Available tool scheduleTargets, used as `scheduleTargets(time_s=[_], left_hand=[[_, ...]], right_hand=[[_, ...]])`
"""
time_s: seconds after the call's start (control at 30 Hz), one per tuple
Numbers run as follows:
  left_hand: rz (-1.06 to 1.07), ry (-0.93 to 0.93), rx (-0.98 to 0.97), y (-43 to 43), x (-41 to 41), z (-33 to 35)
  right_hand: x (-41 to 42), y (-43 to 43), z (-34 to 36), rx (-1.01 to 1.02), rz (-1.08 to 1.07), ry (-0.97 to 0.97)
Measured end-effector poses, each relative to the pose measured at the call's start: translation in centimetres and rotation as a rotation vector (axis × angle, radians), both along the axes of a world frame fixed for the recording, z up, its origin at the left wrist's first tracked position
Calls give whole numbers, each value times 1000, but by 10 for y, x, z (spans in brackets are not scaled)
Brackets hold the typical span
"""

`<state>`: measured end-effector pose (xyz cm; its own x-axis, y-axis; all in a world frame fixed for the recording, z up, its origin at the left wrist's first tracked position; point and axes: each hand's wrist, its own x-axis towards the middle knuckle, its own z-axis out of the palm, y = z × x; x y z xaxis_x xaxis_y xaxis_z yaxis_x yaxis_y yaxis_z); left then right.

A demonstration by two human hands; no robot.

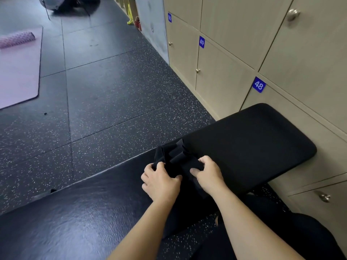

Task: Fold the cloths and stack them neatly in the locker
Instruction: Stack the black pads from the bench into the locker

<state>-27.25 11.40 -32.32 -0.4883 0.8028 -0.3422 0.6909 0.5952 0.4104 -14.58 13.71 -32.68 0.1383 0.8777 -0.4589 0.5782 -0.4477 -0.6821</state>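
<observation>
speckled rubber floor (105,102) runs along a wall of beige lockers (221,85) numbered 48, 49 and 50, every door in view closed, with a pink mat (18,72) off to the far left. at the near left edge of a black padded bench (259,139) lies a bunched black cloth (176,156), its outline hard to trace against the dark padding. both hands are on it: the left hand (161,182) has its fingers curled over the cloth's left side, and the right hand (208,175) grips the right side with fingers tucked into the fabric. the cloth sits between the hands and just beyond the knuckles, loose folds sticking up. this looks like the folding step, not far along. the next move likely calls for spreading the cloth flat on the bench for a clean fold, and a locker door has yet to be opened.
</observation>
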Motion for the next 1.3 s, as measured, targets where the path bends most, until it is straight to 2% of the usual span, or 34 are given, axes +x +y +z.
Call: scheduleTargets(time_s=[0.17, 0.2, 0.27, 0.33, 0.43, 0.53, 0.73, 0.93, 1.1, 1.3], left_hand=[[-25, 23, 183, -2, -2, 2], [-29, -59, 239, -1, -2, 1], [-1, -347, 359, 0, -1, 2], [98, -577, 405, 1, -1, 6], [336, -992, 347, 6, -2, 8], [410, -1195, 293, 12, -1, 14], [348, -1305, 282, 14, 7, 40], [83, -1437, 226, 7, 28, 75], [-52, -1464, 170, -6, 65, 99], [-188, -1489, 27, -31, 137, 122]], right_hand=[[0, 0, 0, 52, -80, 233], [0, -1, 1, 57, -92, 279], [0, -1, 3, 72, -124, 358], [2, -1, 4, 85, -164, 447], [8, -1, 10, 101, -228, 577], [14, -1, 18, 139, -251, 669], [26, -3, 38, 216, -240, 730], [54, -14, 72, 266, -184, 725], [95, -35, 95, 329, -234, 542], [153, -84, 114, 450, -431, 378]])
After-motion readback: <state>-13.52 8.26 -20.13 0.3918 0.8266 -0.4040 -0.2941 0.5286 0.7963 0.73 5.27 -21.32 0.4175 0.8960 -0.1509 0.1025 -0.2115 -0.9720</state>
